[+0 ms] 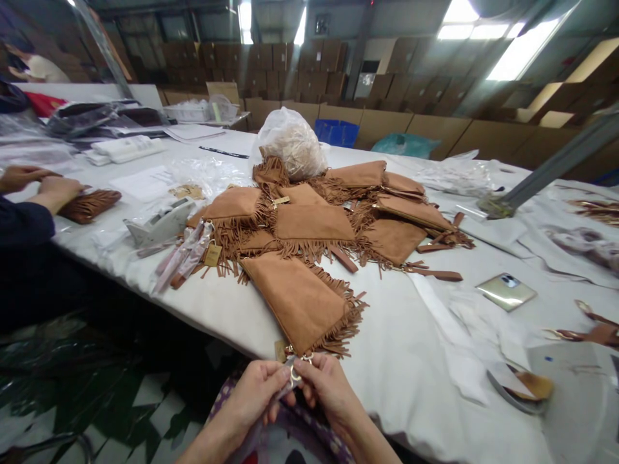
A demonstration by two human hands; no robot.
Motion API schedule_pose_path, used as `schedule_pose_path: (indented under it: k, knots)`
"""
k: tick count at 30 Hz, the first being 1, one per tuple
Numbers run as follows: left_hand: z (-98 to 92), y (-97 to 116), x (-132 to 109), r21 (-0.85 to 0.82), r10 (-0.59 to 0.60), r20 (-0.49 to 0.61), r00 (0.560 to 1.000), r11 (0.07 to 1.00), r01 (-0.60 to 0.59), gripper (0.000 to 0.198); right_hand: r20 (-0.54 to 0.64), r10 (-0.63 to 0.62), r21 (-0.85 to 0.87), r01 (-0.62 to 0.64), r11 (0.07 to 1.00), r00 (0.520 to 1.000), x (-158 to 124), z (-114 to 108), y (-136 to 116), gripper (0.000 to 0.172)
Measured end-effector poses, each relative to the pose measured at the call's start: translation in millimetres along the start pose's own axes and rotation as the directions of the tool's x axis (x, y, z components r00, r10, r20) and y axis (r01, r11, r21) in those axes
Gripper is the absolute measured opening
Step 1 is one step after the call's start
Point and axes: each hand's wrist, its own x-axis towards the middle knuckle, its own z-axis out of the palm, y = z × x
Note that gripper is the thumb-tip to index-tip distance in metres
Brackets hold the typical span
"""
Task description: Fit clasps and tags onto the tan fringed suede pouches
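A tan fringed suede-look pouch (300, 296) lies at the table's near edge, its corner towards me. Just below that corner, my left hand (258, 393) pinches a plastic-wrapped strap end with a shiny metal clasp (294, 375). My right hand (329, 390) meets it, thumb and fingers closed on the clasp beside the pouch's zipper end. A small gold-brown tag (280, 350) hangs by the corner. Behind lies a heap of similar fringed pouches (314, 222). Several plastic-wrapped straps (186, 254) rest at the heap's left, near another tag (213, 255).
A tape dispenser (162, 222) stands left of the heap; another large grey dispenser (570, 393) is at right. A phone (507, 291) lies nearby. A stuffed plastic bag (290, 142) sits behind. A slanted metal post (556, 164) rises at right. A co-worker's hands (58, 190) hold a brown fringed item.
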Motion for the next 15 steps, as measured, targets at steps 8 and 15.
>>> schedule_pose_path:
  k: [8, 15]
  knots:
    - [11.3, -3.3, -2.9, -0.031, 0.126, -0.286, 0.950, 0.990, -0.141, 0.038, 0.043, 0.080, 0.012, -0.081, 0.997, 0.996, -3.5, 3.9, -5.0, 0.026]
    - [16.1, -22.5, -14.8, 0.603, 0.626, -0.240, 0.742, 0.695, -0.392, 0.024, -0.027, 0.125, 0.114, -0.121, 0.986, 0.992, -0.3, 9.9, 0.3, 0.027]
